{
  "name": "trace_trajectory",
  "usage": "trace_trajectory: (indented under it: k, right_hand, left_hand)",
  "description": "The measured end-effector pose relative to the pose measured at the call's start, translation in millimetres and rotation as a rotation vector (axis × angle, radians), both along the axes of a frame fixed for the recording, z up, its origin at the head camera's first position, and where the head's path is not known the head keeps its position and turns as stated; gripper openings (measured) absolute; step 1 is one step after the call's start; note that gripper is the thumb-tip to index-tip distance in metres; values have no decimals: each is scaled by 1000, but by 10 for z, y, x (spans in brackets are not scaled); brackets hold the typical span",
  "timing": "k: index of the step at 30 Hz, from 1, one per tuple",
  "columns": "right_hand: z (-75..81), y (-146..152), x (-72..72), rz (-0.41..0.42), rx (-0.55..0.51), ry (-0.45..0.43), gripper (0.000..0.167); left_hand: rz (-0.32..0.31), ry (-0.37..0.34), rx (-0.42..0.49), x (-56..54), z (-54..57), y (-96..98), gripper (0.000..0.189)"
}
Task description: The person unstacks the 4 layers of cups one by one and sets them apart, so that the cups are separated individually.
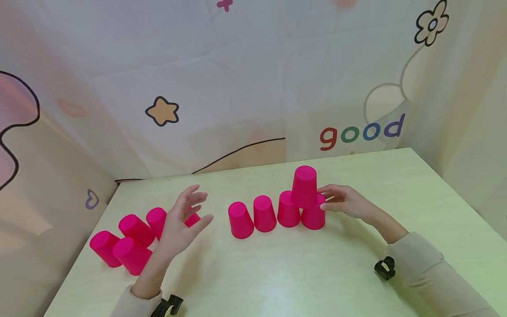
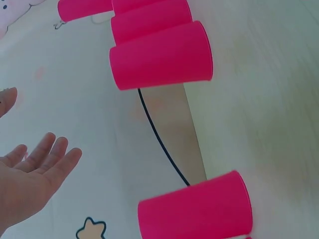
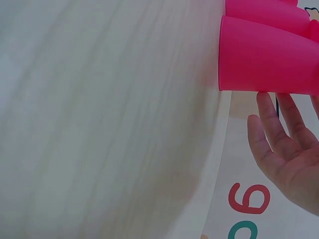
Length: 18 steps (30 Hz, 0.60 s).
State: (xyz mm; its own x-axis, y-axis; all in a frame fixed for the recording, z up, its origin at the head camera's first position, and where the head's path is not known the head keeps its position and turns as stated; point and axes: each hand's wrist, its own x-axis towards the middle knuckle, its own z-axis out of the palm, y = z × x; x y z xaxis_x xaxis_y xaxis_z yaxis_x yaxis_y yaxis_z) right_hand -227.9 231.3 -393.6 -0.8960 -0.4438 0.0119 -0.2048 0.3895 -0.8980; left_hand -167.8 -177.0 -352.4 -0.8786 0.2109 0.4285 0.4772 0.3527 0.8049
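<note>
Pink cups stand upside down on a pale table. A row of them runs across the middle: an end cup (image 1: pixel 240 221), one beside it (image 1: pixel 264 215), and two at the right that carry an upper cup (image 1: pixel 304 187) bridging their tops. My right hand (image 1: pixel 348 202) is at the right side of this stack, fingertips right at the lower right cup (image 1: pixel 314 219); in the right wrist view its fingers (image 3: pixel 269 112) are extended and spread. Over the left group of cups my left hand (image 1: pixel 180 222) is raised, holding nothing, its fingers apart, partly hiding a cup (image 1: pixel 192 219).
Several more upside-down pink cups (image 1: pixel 134 231) stand at the table's left. A printed cloth (image 1: pixel 237 110) hangs behind the table (image 1: pixel 277 277) and at its sides. Each sleeve cuff has a black clip (image 1: pixel 385 267) near it.
</note>
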Motion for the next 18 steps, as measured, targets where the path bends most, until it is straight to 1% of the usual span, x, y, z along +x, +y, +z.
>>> trace_trajectory:
  k: [1, 2, 6, 8, 9, 12, 18]
  right_hand:
    - [2, -2, 1, 0, 0, 0, 46]
    - [2, -4, 2, 0, 0, -1, 46]
    - [-1, -7, -2, 0, 1, -3, 47]
    - [-7, -4, -6, 1, 2, -4, 46]
    - [-7, -2, -8, 1, 2, -5, 46]
    - [-7, 5, -10, 0, 5, -6, 46]
    - [-15, 10, -11, 1, 0, -11, 47]
  left_hand:
    - [-16, -2, -3, -13, -1, 27, 65]
    - [-31, -11, -6, -13, 21, 64, 66]
    - [-85, -20, -9, -65, 4, 179, 68]
    - [-102, -32, -9, -91, 0, 242, 68]
    - [-111, -29, -9, -117, -25, 264, 68]
    - [-132, -42, -9, -157, -24, 361, 69]
    - [-191, -39, -12, -218, -32, 570, 72]
